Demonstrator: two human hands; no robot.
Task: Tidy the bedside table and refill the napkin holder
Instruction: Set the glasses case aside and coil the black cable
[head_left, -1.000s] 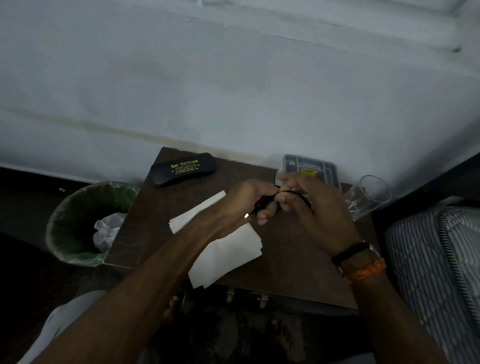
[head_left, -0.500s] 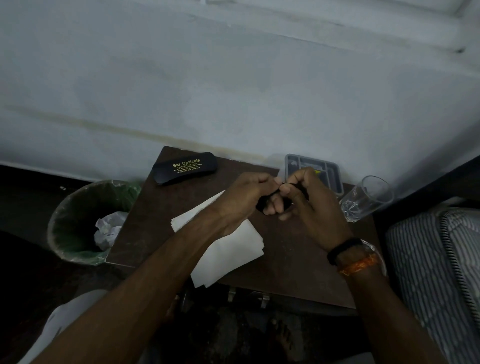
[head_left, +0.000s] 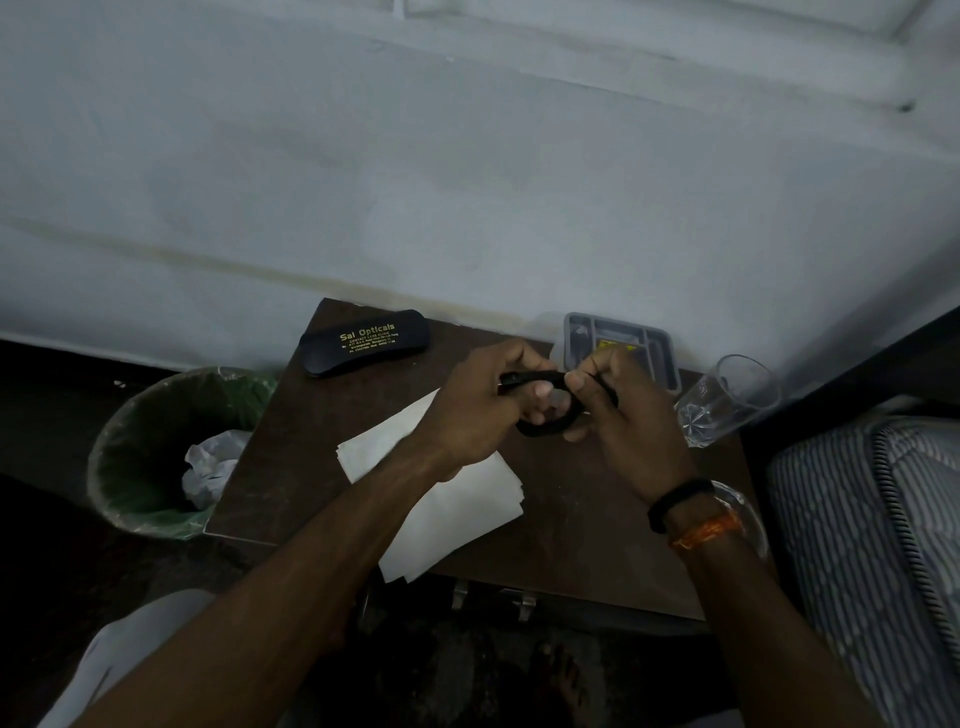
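while held above the table (head_left: 571, 519), a black strap (head_left: 543, 427) is pinched by left hand (head_left: 483, 410) and right hand (head_left: 623, 421); napkins (head_left: 457, 499) under left wrist, grey tray (head_left: 660, 358) beyond right knuckles, glass (head_left: 727, 402) right.

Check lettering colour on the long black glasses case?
Gold-yellow lettering on the long black glasses case, lying at the table's far left corner; head view, the only one.
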